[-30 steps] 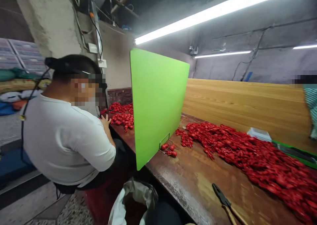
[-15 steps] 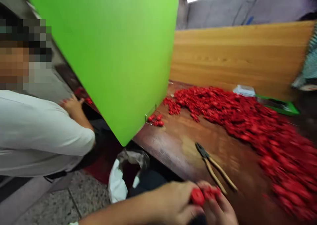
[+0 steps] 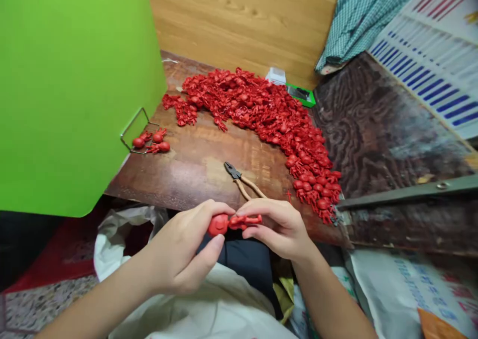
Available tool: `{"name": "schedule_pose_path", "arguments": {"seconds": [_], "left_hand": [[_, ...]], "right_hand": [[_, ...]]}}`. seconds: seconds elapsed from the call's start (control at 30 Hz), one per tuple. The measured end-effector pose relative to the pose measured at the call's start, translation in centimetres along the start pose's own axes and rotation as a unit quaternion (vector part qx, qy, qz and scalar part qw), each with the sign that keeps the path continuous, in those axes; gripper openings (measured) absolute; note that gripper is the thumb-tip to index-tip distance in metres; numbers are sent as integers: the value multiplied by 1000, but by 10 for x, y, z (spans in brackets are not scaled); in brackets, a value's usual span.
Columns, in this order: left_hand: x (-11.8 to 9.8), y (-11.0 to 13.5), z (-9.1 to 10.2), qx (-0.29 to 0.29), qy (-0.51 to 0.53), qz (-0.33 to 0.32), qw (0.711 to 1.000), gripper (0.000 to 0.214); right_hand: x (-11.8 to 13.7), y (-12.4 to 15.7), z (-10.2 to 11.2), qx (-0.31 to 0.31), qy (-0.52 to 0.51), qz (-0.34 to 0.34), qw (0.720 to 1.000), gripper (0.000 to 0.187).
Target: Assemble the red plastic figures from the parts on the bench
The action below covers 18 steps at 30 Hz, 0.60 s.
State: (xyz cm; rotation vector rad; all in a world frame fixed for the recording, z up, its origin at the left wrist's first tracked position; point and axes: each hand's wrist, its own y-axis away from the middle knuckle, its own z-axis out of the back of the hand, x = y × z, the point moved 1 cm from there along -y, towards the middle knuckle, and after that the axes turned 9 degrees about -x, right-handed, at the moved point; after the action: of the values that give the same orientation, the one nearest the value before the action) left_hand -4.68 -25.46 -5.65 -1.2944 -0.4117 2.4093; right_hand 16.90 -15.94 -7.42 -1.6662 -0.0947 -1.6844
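Between my two hands is a small red plastic figure with a round head and thin limbs, held sideways above my lap. My left hand pinches the head between thumb and fingers. My right hand grips the limbs at the other end. Just beyond my hands, pliers with tan handles lie on the brown table; their handle ends are hidden behind my right hand. A long curved heap of similar red figures spreads over the table's back and right.
A green panel stands at the left, with a wire stand and several red figures at its foot. A white sack hangs below the table edge. At the back sit a white box and a green tray.
The view has swung right and down, so the person at the left is out of sight. My hands now appear nearer the middle, still holding the red figure.
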Motion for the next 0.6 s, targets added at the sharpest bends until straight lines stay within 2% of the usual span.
{"name": "schedule_pose_path", "arguments": {"seconds": [0.1, 0.23, 0.4, 0.6], "left_hand": [[-2, -4, 2, -31, 0, -2, 1000, 29], [0, -15, 3, -49, 3, -1, 999, 17], [10, -21, 3, -26, 23, -26, 999, 24], [15, -20, -1, -40, -35, -20, 998, 24]], "right_hand": [[8, -3, 0, 3, 16, 27, 999, 22], [14, -3, -4, -55, -26, -16, 998, 18], [18, 2, -13, -102, -36, -67, 992, 14], [13, 4, -21, -141, -8, -17, 990, 13]]}}
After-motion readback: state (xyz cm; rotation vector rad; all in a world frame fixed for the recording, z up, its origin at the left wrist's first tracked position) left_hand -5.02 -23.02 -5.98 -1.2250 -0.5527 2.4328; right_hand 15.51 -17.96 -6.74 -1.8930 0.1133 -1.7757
